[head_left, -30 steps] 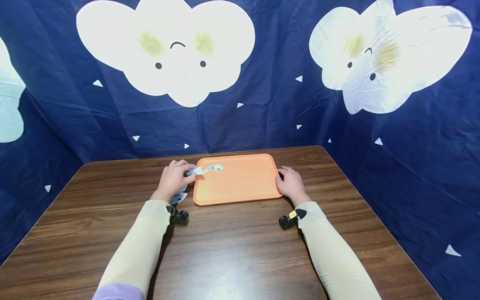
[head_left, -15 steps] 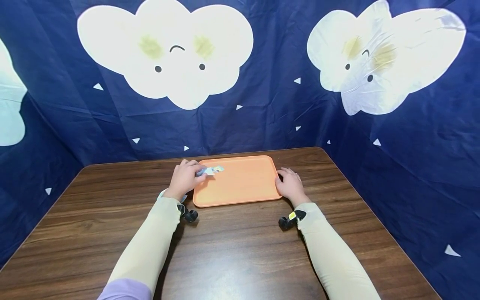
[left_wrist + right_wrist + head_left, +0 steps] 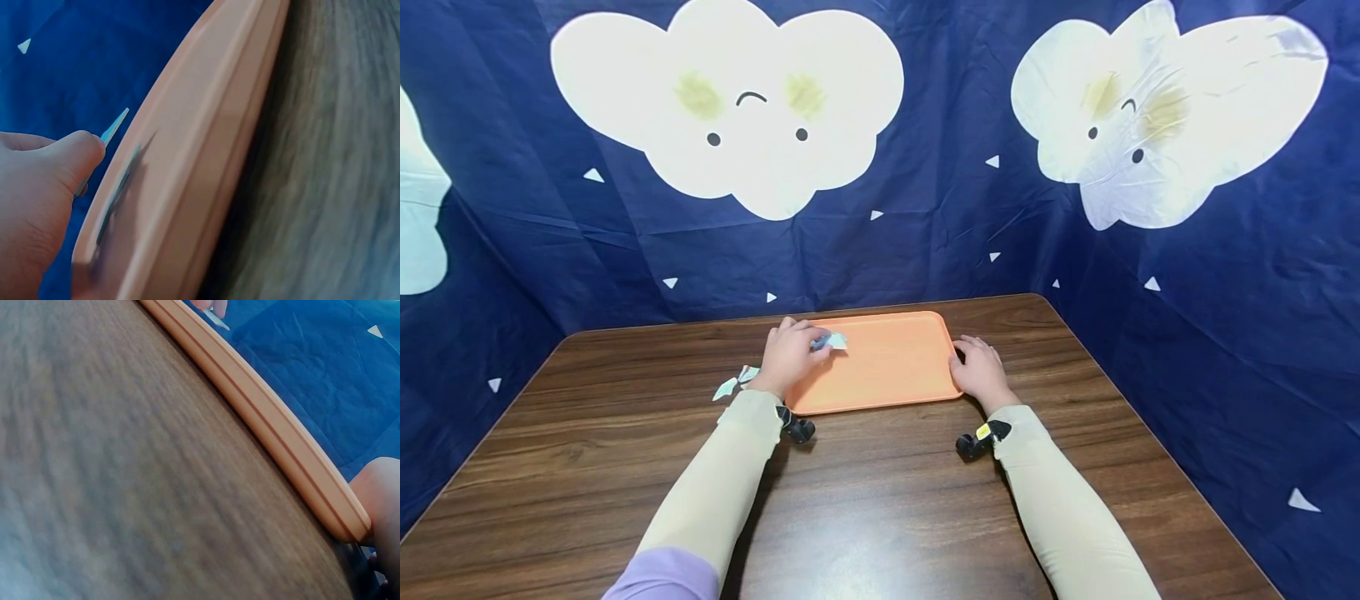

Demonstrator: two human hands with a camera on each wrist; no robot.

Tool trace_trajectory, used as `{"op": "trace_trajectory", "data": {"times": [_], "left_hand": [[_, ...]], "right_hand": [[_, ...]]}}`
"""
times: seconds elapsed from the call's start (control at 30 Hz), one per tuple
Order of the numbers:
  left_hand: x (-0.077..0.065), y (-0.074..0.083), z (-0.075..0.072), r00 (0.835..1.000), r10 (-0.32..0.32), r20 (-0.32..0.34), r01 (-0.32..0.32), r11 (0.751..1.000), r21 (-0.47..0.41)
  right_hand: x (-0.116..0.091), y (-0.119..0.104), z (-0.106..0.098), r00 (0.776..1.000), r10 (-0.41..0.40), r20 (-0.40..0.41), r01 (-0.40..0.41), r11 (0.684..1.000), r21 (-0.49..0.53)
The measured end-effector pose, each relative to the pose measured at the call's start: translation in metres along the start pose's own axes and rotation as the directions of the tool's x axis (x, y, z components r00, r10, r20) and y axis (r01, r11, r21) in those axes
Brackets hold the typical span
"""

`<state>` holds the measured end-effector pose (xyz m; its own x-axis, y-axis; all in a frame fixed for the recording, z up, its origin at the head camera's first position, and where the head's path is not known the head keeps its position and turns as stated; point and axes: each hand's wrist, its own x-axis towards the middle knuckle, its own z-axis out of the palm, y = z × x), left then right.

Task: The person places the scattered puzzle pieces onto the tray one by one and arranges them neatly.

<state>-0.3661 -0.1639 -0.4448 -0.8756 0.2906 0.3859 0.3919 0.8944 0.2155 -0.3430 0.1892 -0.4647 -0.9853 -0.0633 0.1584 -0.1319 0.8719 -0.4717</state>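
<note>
Over the left part of the orange tray (image 3: 880,367), my left hand (image 3: 790,354) pinches a small pale-blue paper piece (image 3: 835,341) between thumb and fingers. The left wrist view shows this paper piece (image 3: 115,125) edge-on, raised above the tray. Beneath it, a second thin paper piece (image 3: 119,190) lies on the tray floor; in the head view the left hand and the held piece cover it. My right hand (image 3: 981,367) holds the tray's right edge, thumb at the rim. Its fingers are partly hidden in the right wrist view.
Loose paper pieces (image 3: 725,388) lie on the brown wooden table (image 3: 880,492), left of the tray and beside the left wrist. A dark blue curtain (image 3: 925,250) with white clouds hangs behind the table and along its sides.
My left hand has moved right with the paper piece, from the tray's left edge to over the piece lying inside. Paper pieces on the table have come into sight behind it. The right hand stays put.
</note>
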Motion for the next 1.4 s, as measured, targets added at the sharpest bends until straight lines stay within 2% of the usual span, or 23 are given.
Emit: {"op": "trace_trajectory", "data": {"times": [0.3, 0.7, 0.93, 1.17, 1.4], "left_hand": [[0.008, 0.014, 0.012, 1.0, 0.005, 0.008, -0.005, 1.0, 0.029], [0.023, 0.026, 0.028, 0.998, 0.057, 0.012, -0.058, 0.993, 0.1], [0.029, 0.03, 0.032, 0.998, 0.053, 0.044, -0.057, 0.994, 0.091], [0.038, 0.033, 0.036, 0.997, 0.066, 0.039, -0.07, 0.991, 0.112], [0.045, 0.038, 0.039, 0.997, 0.038, 0.074, -0.046, 0.993, 0.106]], "right_hand": [[-0.001, -0.001, 0.0, 1.0, 0.001, -0.001, -0.001, 1.0, 0.002], [0.0, 0.002, -0.001, 1.0, -0.01, -0.012, 0.01, 1.0, 0.009], [0.002, 0.002, 0.001, 1.0, -0.004, -0.005, 0.004, 1.0, 0.001], [0.002, 0.001, 0.002, 1.0, 0.001, -0.014, -0.001, 1.0, 0.006], [0.001, 0.001, 0.0, 1.0, 0.001, -0.015, 0.0, 1.0, 0.011]]}}
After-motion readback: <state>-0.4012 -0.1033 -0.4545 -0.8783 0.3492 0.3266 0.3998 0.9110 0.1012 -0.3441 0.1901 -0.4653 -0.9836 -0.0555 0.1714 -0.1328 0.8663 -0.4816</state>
